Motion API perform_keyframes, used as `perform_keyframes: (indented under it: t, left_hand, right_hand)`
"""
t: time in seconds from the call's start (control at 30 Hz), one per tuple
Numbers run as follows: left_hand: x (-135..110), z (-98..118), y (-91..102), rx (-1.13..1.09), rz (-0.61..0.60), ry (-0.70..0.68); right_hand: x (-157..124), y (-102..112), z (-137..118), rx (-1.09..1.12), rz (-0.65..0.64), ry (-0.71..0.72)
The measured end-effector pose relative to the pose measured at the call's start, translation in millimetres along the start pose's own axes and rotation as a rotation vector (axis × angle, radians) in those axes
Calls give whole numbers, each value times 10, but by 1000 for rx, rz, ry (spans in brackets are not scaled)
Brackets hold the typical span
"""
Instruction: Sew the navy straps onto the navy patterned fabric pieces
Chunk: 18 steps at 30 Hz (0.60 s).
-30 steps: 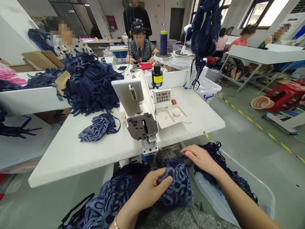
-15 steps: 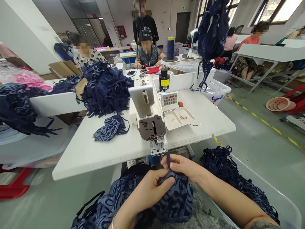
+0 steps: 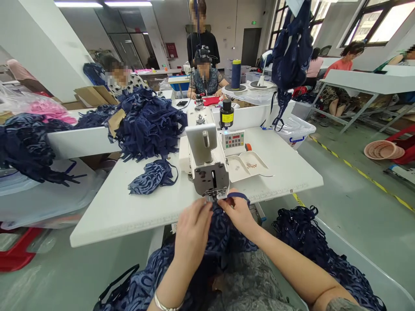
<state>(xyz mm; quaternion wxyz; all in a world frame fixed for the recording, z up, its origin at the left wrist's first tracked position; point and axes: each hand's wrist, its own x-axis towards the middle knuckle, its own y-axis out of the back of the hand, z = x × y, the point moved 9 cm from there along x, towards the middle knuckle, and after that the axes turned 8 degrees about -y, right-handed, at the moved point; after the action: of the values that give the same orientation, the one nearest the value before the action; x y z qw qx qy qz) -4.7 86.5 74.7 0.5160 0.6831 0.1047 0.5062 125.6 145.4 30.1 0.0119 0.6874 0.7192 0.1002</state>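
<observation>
A dark-blue patterned bra (image 3: 218, 229) hangs from the front of a white button-sewing machine (image 3: 207, 147), its top edge up under the machine's foot (image 3: 214, 195). My right hand (image 3: 239, 216) pinches that edge just right of the foot, and a blue strap (image 3: 239, 195) loops over its fingers. On the left side, my left hand (image 3: 193, 226) has its fingers bent together at the cloth's edge, close to the foot; their tips are partly blurred. A similar bra (image 3: 152, 177) lies on the white table (image 3: 110, 216) left of the machine.
A heap of navy pieces (image 3: 149, 125) sits at the table's back left. Right of the machine is a two-part tray (image 3: 241, 173) with small parts. More bras (image 3: 139, 280) lie by my lap, and a bin of straps (image 3: 324, 255) stands at right. Co-workers sit beyond.
Both hands have moved up and forward from my lap to the machine's foot, bringing the bra's edge with them. My left hand has turned more upright.
</observation>
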Motion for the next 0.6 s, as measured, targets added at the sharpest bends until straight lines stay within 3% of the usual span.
perform_keyframes:
  t: [0.07,0.13,0.37,0.6]
  left_hand:
    - [-49,200,-77,12,-12,-190]
    - [-99,299,-153,24,-45,-251]
    - [-149,336,-115,152,31,-100]
    - [-136,350,-113,211,-2,-19]
  right_hand:
    - [32,-11,34,-17,-17,-1]
    - [109,2,51,-33,-55,-19]
    - [469,-37,-145,-222,-146,49]
    - [527,-152,-233,-276,-191,113]
